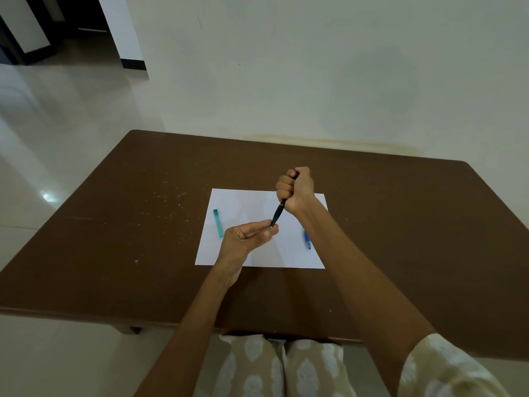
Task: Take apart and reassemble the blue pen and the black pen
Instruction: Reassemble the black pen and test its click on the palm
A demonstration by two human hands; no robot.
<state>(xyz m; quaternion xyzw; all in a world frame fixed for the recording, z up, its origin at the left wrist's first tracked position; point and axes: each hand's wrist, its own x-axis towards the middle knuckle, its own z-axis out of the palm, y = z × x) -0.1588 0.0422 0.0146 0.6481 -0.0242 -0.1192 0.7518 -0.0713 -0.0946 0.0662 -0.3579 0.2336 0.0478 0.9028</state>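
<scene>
The black pen (278,214) is fisted by the right hand (294,188) above the white paper (229,202), its tip pinched by the left hand (248,235), seemingly mid-disassembly, while the blue pen (307,239) lies uncapped on the paper, its teal cap (218,223) apart.

Both forearms reached forward, bare to above the elbows, the right one with a patterned sleeve at its upper end. The right hand (296,188) was raised and closed into a fist, knuckles turned left, wrist bent back toward the body. The left hand (248,234) lay lower and nearer, palm turned up and to the right, its fingers (263,224) drawn together and pinched against the thumb at their tips.
</scene>
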